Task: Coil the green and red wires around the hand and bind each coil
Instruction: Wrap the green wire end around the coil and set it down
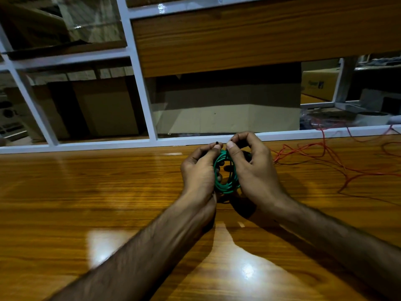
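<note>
A green wire coil [225, 183] stands upright between my two hands, just above the wooden table [108, 192]. My left hand [199, 168] grips the coil's left side, and its thumb and forefinger pinch a small dark tie end at the top. My right hand [251, 168] holds the coil's right side, with thumb and fingers pinching at the coil's top. The red wire [325, 157] lies loose and tangled on the table to the right, apart from both hands.
A white-framed glass partition [147, 101] runs along the table's far edge, with cardboard boxes [227, 105] behind it. A wooden panel [238, 35] hangs above. A white round object [372, 117] sits at the far right behind the red wire.
</note>
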Motion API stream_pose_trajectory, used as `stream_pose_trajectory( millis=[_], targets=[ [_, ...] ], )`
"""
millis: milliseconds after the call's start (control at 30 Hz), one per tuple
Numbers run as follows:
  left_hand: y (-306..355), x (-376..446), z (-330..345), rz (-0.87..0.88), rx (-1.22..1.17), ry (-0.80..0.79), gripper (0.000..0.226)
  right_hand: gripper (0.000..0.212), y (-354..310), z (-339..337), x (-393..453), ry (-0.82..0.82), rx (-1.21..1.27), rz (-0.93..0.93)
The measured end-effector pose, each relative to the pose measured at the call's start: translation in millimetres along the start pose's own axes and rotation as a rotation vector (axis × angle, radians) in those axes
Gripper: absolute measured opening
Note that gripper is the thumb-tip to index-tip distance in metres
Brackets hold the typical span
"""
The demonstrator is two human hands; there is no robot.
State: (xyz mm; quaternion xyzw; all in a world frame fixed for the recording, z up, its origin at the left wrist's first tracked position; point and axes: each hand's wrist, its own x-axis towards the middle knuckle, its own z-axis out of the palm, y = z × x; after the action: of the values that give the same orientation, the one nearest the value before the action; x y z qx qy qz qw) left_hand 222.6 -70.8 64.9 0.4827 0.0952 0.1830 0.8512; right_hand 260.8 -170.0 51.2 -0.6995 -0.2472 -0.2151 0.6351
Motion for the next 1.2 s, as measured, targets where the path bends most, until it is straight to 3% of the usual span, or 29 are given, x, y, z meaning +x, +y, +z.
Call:
stream_pose_trajectory(
  millis=[167,367,567,833,1000,1200],
  targets=[
    [-5.3,5.3,-2.5,0.017,0.073,0.026,0.014,0.003,-4.2,0.9,0.0,0.018,0.034,0.019],
    [-5.1,5.6,-3.3,0.019,0.090,0.043,0.015,0.015,-7.9,-3.1,3.0,-0.012,0.096,0.001],
    [-3.3,6.6,-3.2,-0.021,0.144,0.017,0.005,0.013,-5.4,-3.8,4.2,-0.012,0.025,-0.039],
    [-1.5,7.4,-4.5,-0.036,0.169,0.026,0.011,0.012,-4.9,-3.0,2.8,0.026,-0.017,-0.085],
    [-3.2,11.6,-6.4,-0.041,0.155,0.082,0.005,0.008,-4.0,-5.9,-1.6,-0.056,-0.047,-0.086],
    [-0.9,13.8,-7.7,-0.032,0.145,0.104,0.013,0.010,-3.8,-16.3,3.7,-0.193,-0.110,-0.072]
  ],
)
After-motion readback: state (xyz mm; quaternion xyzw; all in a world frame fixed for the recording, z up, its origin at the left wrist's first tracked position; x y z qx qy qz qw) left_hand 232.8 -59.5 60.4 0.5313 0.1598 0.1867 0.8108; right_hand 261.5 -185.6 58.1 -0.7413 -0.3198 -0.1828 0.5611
